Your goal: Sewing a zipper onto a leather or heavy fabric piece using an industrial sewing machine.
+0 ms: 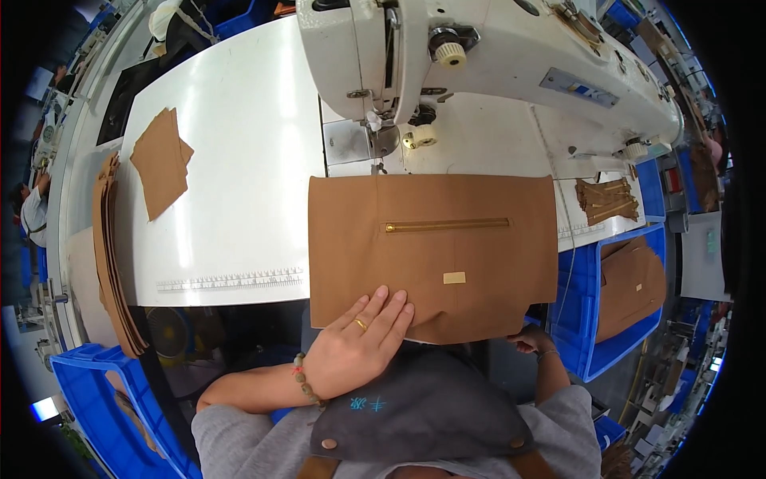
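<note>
A large brown leather-like panel (423, 263) lies over the front edge of the white table, its lower part hanging towards me. Set into it is a zipper (447, 226) with a brass-coloured pull at the left end. Below the zipper sits a small pale yellow label (454, 278). My left hand (359, 339) rests flat on the panel's lower left part, fingers stretched out and a ring on one. My right hand (533, 341) is low beside the panel's lower right corner, in shadow. Its fingers look curled, and what they hold, if anything, is hidden.
A white sewing machine (495, 72) stands behind the panel, its needle area just beyond the top edge. Brown pieces (163, 164) lie at left, more hang over the left edge (112, 255). Zippers (608, 201) are piled at right. Blue crates (586, 319) flank the table.
</note>
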Tool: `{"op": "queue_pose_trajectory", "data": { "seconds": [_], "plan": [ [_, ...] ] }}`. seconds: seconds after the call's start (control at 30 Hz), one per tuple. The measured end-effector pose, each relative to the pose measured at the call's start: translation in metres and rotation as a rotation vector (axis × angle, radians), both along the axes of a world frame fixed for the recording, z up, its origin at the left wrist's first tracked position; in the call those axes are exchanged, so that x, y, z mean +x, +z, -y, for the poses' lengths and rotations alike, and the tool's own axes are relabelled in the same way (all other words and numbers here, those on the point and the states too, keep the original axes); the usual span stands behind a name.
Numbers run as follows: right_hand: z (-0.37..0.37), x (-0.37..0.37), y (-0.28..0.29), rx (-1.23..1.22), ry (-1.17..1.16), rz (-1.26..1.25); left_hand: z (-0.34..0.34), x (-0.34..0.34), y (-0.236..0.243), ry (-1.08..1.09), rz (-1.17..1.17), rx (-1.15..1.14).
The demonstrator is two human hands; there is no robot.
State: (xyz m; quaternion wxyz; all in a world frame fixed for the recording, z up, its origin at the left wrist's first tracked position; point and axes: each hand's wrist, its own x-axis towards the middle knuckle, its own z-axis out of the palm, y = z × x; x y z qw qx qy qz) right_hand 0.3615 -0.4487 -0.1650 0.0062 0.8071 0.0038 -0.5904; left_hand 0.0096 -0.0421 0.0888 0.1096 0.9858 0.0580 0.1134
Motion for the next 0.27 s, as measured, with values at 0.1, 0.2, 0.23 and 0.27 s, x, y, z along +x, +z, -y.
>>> {"op": "queue_pose_trajectory", "data": {
  "seconds": [0.1, 0.2, 0.23, 0.27],
  "plan": [
    [0.007, -0.01, 0.03, 0.075, -0.335, -0.006, 0.002, -0.001, -0.004, 0.011, 0.031, 0.02],
    [0.018, -0.009, 0.071, 0.522, -0.668, -0.135, 0.001, -0.007, -0.004, -0.02, 0.008, -0.035],
    [0.019, -0.001, 0.085, 0.609, -0.641, -0.194, 0.001, -0.009, -0.004, -0.008, 0.01, -0.099],
    [0.019, 0.015, 0.1, 0.696, -0.608, -0.251, 0.002, -0.011, -0.003, -0.003, -0.025, -0.171]
  ]
}}
